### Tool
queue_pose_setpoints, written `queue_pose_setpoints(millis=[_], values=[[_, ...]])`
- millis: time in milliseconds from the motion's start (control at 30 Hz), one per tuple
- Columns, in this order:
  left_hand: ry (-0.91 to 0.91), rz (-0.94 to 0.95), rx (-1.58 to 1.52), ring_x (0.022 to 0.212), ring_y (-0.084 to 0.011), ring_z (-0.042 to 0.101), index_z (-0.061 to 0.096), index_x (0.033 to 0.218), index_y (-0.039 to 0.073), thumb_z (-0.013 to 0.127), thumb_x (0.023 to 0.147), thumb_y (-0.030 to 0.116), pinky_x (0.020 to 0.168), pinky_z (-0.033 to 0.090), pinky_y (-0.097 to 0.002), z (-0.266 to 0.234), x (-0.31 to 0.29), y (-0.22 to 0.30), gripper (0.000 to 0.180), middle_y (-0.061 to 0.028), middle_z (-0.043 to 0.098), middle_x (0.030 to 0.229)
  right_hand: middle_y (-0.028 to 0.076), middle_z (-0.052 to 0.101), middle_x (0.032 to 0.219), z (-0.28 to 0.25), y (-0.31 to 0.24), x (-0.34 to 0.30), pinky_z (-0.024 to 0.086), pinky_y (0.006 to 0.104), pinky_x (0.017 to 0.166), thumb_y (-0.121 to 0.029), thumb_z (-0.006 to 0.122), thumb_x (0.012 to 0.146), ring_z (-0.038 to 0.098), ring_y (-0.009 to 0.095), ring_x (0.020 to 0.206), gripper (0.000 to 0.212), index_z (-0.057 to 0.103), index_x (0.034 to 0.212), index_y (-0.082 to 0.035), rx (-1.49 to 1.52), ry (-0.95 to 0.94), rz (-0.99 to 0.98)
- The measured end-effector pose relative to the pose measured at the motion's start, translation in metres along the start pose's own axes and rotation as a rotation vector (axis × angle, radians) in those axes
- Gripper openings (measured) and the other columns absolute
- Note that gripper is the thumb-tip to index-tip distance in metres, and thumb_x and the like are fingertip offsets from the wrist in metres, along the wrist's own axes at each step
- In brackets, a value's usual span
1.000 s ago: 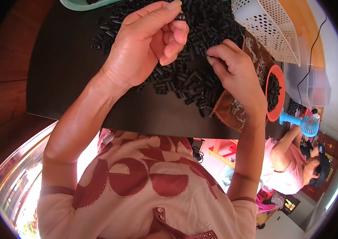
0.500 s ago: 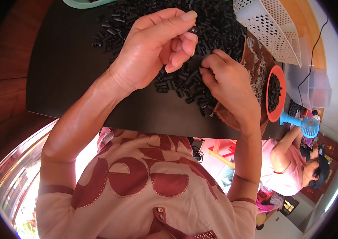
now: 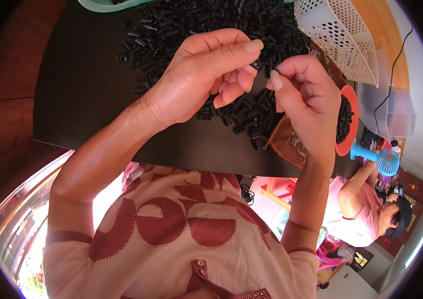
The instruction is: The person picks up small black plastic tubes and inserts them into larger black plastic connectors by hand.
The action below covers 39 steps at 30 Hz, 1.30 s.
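My left hand is raised over the dark table, its thumb and fingers pinching a small black piece with a shiny end. Close beside it, my right hand is closed in a pinch. A tiny dark bit shows at its fingertips, too small to name. The two pinches are near each other but apart. Below and behind them spreads a heap of short black tube-like pieces. Partly hidden by my right hand, a brown cloth carries many small silvery bits.
An orange-red bowl of dark pieces stands right of my right wrist, next to a blue handheld fan. A white perforated basket is at the back right, and a green tray at the far left. Another person sits at right.
My right hand has risen from the black pieces beside the brown cloth and come up to my left hand's fingertips. My left hand has shifted slightly right and nearer, still pinching its piece.
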<state>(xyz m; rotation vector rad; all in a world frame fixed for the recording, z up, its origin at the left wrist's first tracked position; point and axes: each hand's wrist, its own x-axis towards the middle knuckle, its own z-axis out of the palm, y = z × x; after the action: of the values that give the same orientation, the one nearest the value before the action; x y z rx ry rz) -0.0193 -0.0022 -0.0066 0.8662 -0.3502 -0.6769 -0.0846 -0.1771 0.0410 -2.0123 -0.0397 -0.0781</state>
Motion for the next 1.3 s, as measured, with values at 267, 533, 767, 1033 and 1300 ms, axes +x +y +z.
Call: queue_pose_setpoints(millis=[267, 533, 767, 1033, 1300], values=[[0.006, -0.036, -0.013, 0.048, -0.0074, 0.047, 0.059, 0.088, 0.005, 0.052, 0.097, 0.026, 0.04, 0.032, -0.0211, 0.0, -0.002, -0.001, 0.024, -0.0018, 0.057, 0.067, -0.004, 0.054, 0.079, 0.005, -0.011, -0.005, 0.037, 0.0148, 0.056, 0.006, 0.064, 0.084, 0.046, 0.0, 0.066, 0.015, 0.06, 0.097, 0.0, 0.162, 0.037, -0.072], [-0.004, -0.039, -0.016, 0.049, -0.0066, 0.047, 0.059, 0.089, 0.005, 0.051, 0.098, 0.023, 0.041, 0.032, -0.0208, 0.0, -0.003, 0.0, 0.022, -0.0016, 0.058, 0.068, 0.0, 0.057, 0.081, 0.006, -0.013, -0.012, 0.039, 0.0154, 0.054, 0.008, 0.064, 0.083, 0.051, 0.001, 0.065, 0.018, 0.06, 0.1, 0.002, 0.264, 0.061, -0.086], [-0.009, -0.034, -0.011, 0.05, -0.0055, 0.047, 0.06, 0.088, 0.005, 0.051, 0.098, 0.022, 0.041, 0.033, -0.0203, 0.001, -0.002, 0.001, 0.022, -0.0003, 0.058, 0.068, 0.004, 0.058, 0.082, 0.014, -0.013, -0.016, 0.039, 0.0167, 0.054, 0.012, 0.062, 0.083, 0.049, 0.002, 0.065, 0.016, 0.058, 0.096, 0.002, 0.101, 0.122, -0.241], [-0.013, -0.015, 0.113, 0.052, -0.0042, 0.048, 0.06, 0.088, 0.006, 0.052, 0.099, 0.027, 0.042, 0.034, -0.0194, 0.002, -0.002, -0.001, 0.025, 0.0011, 0.058, 0.069, 0.006, 0.06, 0.083, 0.017, -0.007, -0.015, 0.04, 0.0166, 0.051, 0.012, 0.06, 0.084, 0.052, 0.003, 0.064, 0.014, 0.058, 0.095, 0.003, 0.167, 0.106, -0.237], [-0.031, 0.009, 0.177, 0.053, -0.0037, 0.049, 0.059, 0.088, 0.007, 0.051, 0.099, 0.03, 0.043, 0.035, -0.0187, 0.002, -0.002, -0.003, 0.027, 0.0012, 0.058, 0.07, 0.006, 0.061, 0.08, 0.019, -0.006, -0.018, 0.04, 0.0173, 0.048, 0.01, 0.06, 0.085, 0.052, 0.003, 0.057, 0.012, 0.059, 0.092, 0.001, 0.209, 0.132, -0.193]])
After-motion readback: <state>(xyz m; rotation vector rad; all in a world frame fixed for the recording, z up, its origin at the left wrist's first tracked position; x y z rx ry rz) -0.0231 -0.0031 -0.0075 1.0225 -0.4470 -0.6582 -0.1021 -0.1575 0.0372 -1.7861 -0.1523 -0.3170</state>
